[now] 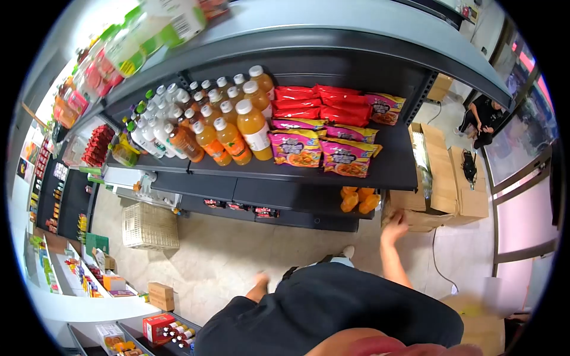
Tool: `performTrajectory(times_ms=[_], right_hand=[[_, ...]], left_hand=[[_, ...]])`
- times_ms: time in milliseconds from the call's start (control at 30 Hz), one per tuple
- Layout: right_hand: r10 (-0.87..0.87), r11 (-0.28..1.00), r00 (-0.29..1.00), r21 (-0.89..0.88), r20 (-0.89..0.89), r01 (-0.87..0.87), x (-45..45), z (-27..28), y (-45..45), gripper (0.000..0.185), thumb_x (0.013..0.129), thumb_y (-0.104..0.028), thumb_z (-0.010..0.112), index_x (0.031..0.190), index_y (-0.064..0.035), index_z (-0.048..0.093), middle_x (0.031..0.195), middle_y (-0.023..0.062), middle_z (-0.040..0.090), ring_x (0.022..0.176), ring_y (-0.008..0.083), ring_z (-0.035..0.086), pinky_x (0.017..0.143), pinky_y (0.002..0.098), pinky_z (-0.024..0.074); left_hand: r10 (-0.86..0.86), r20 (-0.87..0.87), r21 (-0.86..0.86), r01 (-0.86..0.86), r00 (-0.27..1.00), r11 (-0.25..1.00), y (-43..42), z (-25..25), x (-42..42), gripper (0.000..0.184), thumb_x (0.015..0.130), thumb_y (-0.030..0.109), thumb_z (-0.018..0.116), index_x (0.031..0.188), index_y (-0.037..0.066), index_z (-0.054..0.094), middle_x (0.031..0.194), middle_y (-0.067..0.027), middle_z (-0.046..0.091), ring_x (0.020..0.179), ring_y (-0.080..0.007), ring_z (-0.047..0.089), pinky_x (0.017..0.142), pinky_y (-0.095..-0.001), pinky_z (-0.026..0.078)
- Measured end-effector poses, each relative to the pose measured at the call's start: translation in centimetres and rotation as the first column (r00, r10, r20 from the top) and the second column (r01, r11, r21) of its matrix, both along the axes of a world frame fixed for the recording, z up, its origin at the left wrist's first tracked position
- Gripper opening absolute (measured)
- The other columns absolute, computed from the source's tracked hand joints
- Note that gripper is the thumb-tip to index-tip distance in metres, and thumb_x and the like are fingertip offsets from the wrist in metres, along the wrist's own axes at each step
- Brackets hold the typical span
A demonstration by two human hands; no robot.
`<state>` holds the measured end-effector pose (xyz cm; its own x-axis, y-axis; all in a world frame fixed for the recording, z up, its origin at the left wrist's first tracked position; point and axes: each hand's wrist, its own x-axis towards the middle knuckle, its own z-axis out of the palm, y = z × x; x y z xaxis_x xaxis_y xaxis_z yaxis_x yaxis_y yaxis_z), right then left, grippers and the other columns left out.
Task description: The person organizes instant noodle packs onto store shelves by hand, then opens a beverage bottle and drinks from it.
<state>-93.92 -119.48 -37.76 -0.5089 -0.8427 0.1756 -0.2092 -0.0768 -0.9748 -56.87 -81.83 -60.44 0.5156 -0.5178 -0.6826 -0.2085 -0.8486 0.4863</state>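
Note:
My right hand (396,226) reaches forward on the right, at the near corner of an opened cardboard box (438,169) on the floor. Its fingers look curled, and what they hold, if anything, is hidden. Clear plastic-wrapped contents (420,155) show inside the box. My left hand (260,279) hangs low beside my body over the floor; it is small and blurred, so its fingers cannot be made out. Closest to my right hand on the shelving are orange bottles (358,200) on the lower level.
A dark shelf (392,169) ahead carries juice bottles (253,127), pink noodle packets (295,148) and red packets (344,113). A white basket (150,226) stands on the floor at left. A cable (436,261) trails at right. Another person (484,118) sits at the far right.

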Motion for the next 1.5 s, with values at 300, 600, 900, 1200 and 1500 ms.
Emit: performTrajectory(times_ms=[300,600,900,1200,1500], right_hand=[[0.861,-0.331,-0.508,0.728,-0.027,-0.601,18.1,-15.5,11.5,0.046,0.085,-0.024,0.077,0.127,-0.0069,0.068,0.081,0.0085,0.072,0.065,0.0161,0.066,0.062,0.0313,0.0539],[0.745,-0.624,-0.521,0.711,0.416,-0.324,37.7,-30.0,10.8,0.022,0.089,-0.006,0.066,0.11,-0.0033,0.073,0.092,0.0096,0.072,0.074,0.0205,0.067,0.057,0.0366,0.0521],[0.531,-0.632,-0.659,0.767,0.532,0.11,65.0,-36.9,23.9,0.015,0.093,-0.003,0.069,0.108,-0.0009,0.073,0.092,0.0148,0.075,0.079,0.0261,0.073,0.069,0.0377,0.0575],[0.133,-0.491,-0.767,0.714,0.627,0.499,92.6,-18.7,49.3,0.028,0.088,-0.013,0.08,0.114,-0.013,0.07,0.094,0.0022,0.078,0.081,0.0128,0.074,0.058,0.0244,0.048],[-0.61,-0.304,-0.792,0.929,-0.019,0.211,100.9,-26.6,65.8,0.018,0.092,-0.024,0.068,0.102,-0.0108,0.074,0.081,0.0053,0.074,0.065,0.0145,0.067,0.059,0.0372,0.0522]], left_hand=[[0.474,-0.065,-0.048,-0.477,0.878,0.878,26.1,1.6,9.7,0.036,0.097,0.02,0.048,0.115,0.014,0.079,0.095,-0.0084,0.076,0.079,-0.0184,0.067,0.076,-0.0341,0.057],[0.821,-0.02,-0.052,-0.821,0.571,0.569,23.5,-4.7,1.3,0.025,0.089,0.028,0.065,0.106,0.016,0.08,0.117,-0.0104,0.075,0.107,-0.0285,0.071,0.096,-0.0398,0.055],[0.987,0.087,-0.043,-0.99,0.132,0.136,43.1,-0.5,1.7,0.028,0.087,0.029,0.065,0.106,0.012,0.076,0.109,-0.0159,0.075,0.098,-0.0328,0.072,0.088,-0.0441,0.056],[0.88,-0.009,-0.179,-0.865,-0.475,-0.469,47.3,1.0,12.3,0.036,0.093,0.03,0.063,0.121,0.008,0.072,0.121,-0.015,0.073,0.11,-0.0336,0.069,0.095,-0.0451,0.053],[0.695,0.489,-0.553,-0.429,0.527,0.714,57.5,-3.2,17.0,0.027,0.095,0.023,0.062,0.114,0.007,0.073,0.111,-0.0122,0.071,0.111,-0.034,0.064,0.098,-0.0503,0.05]])
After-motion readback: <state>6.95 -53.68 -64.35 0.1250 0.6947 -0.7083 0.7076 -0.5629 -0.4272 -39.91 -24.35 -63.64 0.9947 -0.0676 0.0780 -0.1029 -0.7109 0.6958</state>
